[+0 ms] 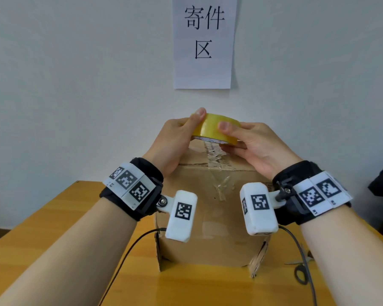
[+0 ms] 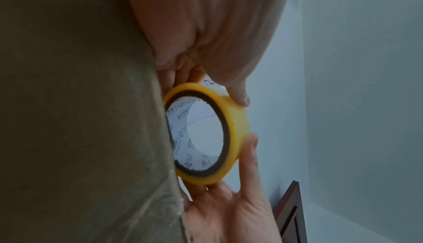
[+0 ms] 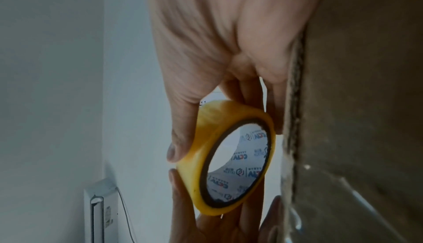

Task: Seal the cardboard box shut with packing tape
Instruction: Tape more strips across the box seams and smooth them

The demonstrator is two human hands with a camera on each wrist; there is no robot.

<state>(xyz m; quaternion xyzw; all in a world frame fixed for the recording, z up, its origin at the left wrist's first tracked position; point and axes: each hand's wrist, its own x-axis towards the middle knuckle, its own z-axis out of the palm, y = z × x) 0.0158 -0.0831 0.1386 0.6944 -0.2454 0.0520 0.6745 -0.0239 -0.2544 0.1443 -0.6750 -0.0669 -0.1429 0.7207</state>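
Brown corrugated cardboard box (image 1: 210, 217) stands on the yellow-orange wooden bench (image 1: 53, 221), and it is the landmark for all the places below. Above its top face, near the far edge, both hands hold a round roll of yellow packing tape (image 1: 217, 129) with a printed white core. The left hand (image 1: 175, 140) grips the roll from the left side, with the thumb on the outer band and the fingers behind it. The right hand (image 1: 252, 144) grips it from the right side, thumb on the band and fingers under the roll. So each grip is closed around the roll.

Between the roll and the top of the box runs a short clear strip of tape (image 1: 212, 151), wrinkled, and it lies along the middle seam. More clear tape (image 1: 221, 184) goes over the near top edge and a little down the front face.

In the left wrist view the roll (image 2: 235, 129) is just beside the box wall (image 2: 80, 120), with the left thumb at 1 end and the right hand's fingers at the other. In the right wrist view the roll (image 3: 206, 147) is also close to the cardboard edge (image 3: 295, 102).

To the right of the box, on the bench, lie grey scissors with dark handles (image 1: 301, 270). On the pale wall behind the box hangs a white paper sheet with 3 black characters (image 1: 205, 40).
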